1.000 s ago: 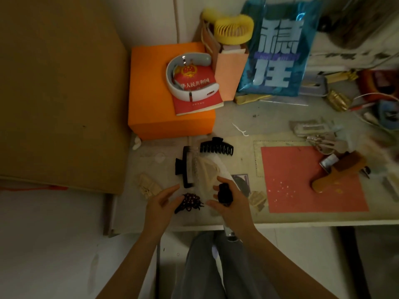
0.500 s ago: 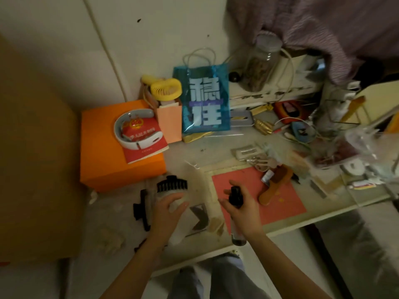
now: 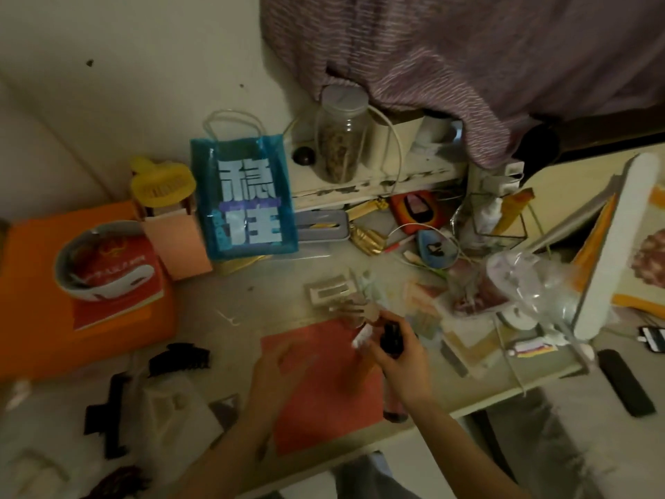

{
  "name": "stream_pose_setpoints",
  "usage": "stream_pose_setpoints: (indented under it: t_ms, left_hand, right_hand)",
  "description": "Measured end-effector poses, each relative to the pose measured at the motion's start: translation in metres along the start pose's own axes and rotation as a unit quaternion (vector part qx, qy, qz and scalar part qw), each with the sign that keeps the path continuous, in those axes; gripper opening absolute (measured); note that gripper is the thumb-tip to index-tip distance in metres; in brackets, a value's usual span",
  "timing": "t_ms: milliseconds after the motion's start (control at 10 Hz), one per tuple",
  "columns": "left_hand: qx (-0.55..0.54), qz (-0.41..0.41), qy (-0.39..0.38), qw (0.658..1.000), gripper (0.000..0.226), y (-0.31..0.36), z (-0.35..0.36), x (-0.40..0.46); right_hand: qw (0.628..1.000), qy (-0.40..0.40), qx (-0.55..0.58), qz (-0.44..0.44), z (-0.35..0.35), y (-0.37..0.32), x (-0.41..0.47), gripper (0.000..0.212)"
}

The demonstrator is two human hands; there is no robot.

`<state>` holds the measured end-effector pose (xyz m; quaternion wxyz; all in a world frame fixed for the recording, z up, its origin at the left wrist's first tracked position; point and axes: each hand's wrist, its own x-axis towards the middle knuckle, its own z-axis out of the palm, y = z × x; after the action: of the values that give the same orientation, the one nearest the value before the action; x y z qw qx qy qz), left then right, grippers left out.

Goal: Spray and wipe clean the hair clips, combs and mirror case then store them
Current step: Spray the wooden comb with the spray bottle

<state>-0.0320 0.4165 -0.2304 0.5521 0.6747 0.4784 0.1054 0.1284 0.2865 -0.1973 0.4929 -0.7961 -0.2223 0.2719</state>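
My right hand (image 3: 405,365) grips a small spray bottle (image 3: 393,340) with a black top, held upright over the red mat (image 3: 324,415). My left hand (image 3: 284,369) hovers blurred over the mat's left part, fingers spread and holding nothing. A black claw clip (image 3: 179,358) lies left of the mat. A black comb-like clip (image 3: 108,414) lies further left beside a pale cloth (image 3: 172,415). A dark beaded clip (image 3: 115,484) shows at the bottom left edge. Flat metal clips (image 3: 329,291) lie beyond the mat.
An orange box (image 3: 43,354) with a red booklet and a white neck device stands at the left. A blue bag (image 3: 246,199), a yellow fan (image 3: 162,185), a jar (image 3: 340,138) and cluttered items line the back. A plastic bag (image 3: 521,286) lies at the right.
The view has swung right. My left hand left the cloth and moved right over the red mat. My right hand carried the spray bottle further right and forward.
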Motion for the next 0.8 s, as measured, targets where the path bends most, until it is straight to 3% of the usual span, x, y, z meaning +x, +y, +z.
stream_pose_setpoints:
  t_ms: [100, 200, 400, 700, 800]
  left_hand:
    - [-0.001, -0.04, 0.025, 0.999, 0.036, 0.006, 0.04, 0.008]
    - [-0.002, -0.061, 0.006, 0.998, 0.023, 0.016, 0.069, 0.006]
    - [-0.026, -0.117, 0.015, 0.993, 0.023, 0.008, 0.104, 0.002]
    - [-0.023, -0.138, -0.022, 0.99, 0.042, -0.003, 0.125, 0.02]
    - [-0.022, -0.14, -0.022, 0.99, 0.038, -0.003, 0.129, 0.025]
  right_hand:
    - [1.0, -0.025, -0.012, 0.001, -0.029, 0.011, 0.026, 0.043]
    - [0.999, -0.044, -0.028, 0.003, -0.05, 0.022, 0.043, 0.043]
    - [0.995, -0.092, -0.032, 0.016, -0.071, 0.036, 0.061, 0.046]
    - [0.993, -0.11, -0.013, 0.047, -0.069, 0.061, 0.072, 0.045]
    - [0.992, -0.112, -0.023, 0.045, -0.07, 0.068, 0.075, 0.044]
